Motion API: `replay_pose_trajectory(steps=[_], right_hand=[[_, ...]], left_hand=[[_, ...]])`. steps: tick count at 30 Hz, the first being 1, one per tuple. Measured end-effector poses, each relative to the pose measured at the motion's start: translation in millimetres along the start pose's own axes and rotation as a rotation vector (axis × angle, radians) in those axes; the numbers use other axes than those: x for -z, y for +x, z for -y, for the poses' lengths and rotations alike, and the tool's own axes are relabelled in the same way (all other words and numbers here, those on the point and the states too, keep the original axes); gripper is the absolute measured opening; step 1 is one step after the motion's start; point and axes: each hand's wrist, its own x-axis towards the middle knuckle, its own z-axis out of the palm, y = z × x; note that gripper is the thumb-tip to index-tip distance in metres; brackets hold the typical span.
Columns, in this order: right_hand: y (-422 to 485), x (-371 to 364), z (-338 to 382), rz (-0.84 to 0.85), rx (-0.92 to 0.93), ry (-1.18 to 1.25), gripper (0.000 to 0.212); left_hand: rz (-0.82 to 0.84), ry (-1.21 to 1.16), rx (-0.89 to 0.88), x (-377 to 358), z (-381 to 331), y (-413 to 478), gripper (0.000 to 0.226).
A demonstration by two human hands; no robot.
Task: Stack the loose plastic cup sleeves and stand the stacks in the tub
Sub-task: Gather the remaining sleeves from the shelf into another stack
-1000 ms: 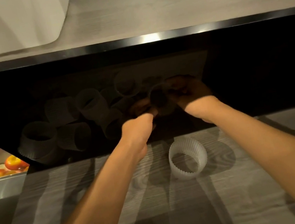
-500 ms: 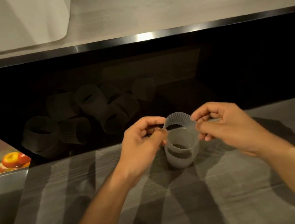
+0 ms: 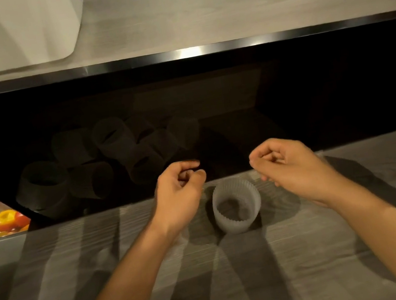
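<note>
You are holding both hands just above a wood-grain counter (image 3: 301, 258), one to each side of a small stack of translucent ribbed cup sleeves (image 3: 236, 203) that is standing upright between them. Your left hand (image 3: 180, 194) is hovering just left of the stack, fingers curled loosely with the thumb near the forefinger, gripping nothing. Your right hand (image 3: 291, 168) is hovering just right of it and a little farther back, fingers likewise curled in and holding nothing. Neither hand is touching the stack. Beyond the counter's far edge, a cluster of loose sleeves (image 3: 104, 162) is lying jumbled on their sides in a deeply shadowed recess, their outlines only faintly showing. At the far left, a printed picture of fruit (image 3: 5, 224) is catching the light. Above the recess, a pale upper shelf (image 3: 220, 9) is running across the view, with a white container (image 3: 7, 32) sitting on its left end.
</note>
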Motion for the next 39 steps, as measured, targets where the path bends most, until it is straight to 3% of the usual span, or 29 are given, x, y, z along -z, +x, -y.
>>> replay_pose_trajectory(steps=[3, 6, 9, 12, 16, 24, 28, 31, 36, 39], right_hand=[[26.2, -16.5, 5.7, -0.017, -0.012, -0.098, 0.004], [54.1, -31.0, 19.8, 0.073, -0.081, -0.14, 0.008], [88.0, -43.8, 37.1, 0.163, 0.04, -0.237, 0.054], [121.2, -58.7, 46.9, 0.201, 0.21, -0.384, 0.071], [135.4, -63.5, 40.0, 0.233, 0.187, -0.523, 0.064], [120.0, -45.7, 3.8, 0.133, 0.132, -0.334, 0.046], [120.4, -41.6, -6.3, -0.019, 0.079, -0.346, 0.055], [127.2, -44.1, -9.8, -0.13, 0.169, -0.446, 0.065], [140.6, -45.1, 0.0, -0.041, 0.164, -0.549, 0.091], [150.1, -41.8, 9.0, 0.064, 0.182, -0.717, 0.086]], left_hand=[[-0.052, 0.0, 0.151, -7.2, 1.4, 21.2, 0.025], [-0.102, -0.157, 0.269, -16.8, -0.5, 36.2, 0.006], [-0.123, -0.337, 0.346, -24.5, -3.4, 48.9, 0.022], [-0.129, -0.429, 0.374, -31.7, -7.9, 55.9, 0.028], [-0.15, -0.465, 0.397, -36.1, -8.9, 61.6, 0.025], [-0.154, -0.298, 0.402, -39.9, -14.0, 57.6, 0.023], [-0.159, -0.183, 0.37, -42.7, -9.5, 58.2, 0.035], [-0.12, -0.152, 0.372, -46.8, -9.1, 62.0, 0.039], [-0.116, -0.392, 0.483, -52.5, -8.7, 80.4, 0.031], [-0.146, -0.578, 0.509, -51.9, -13.8, 89.5, 0.011]])
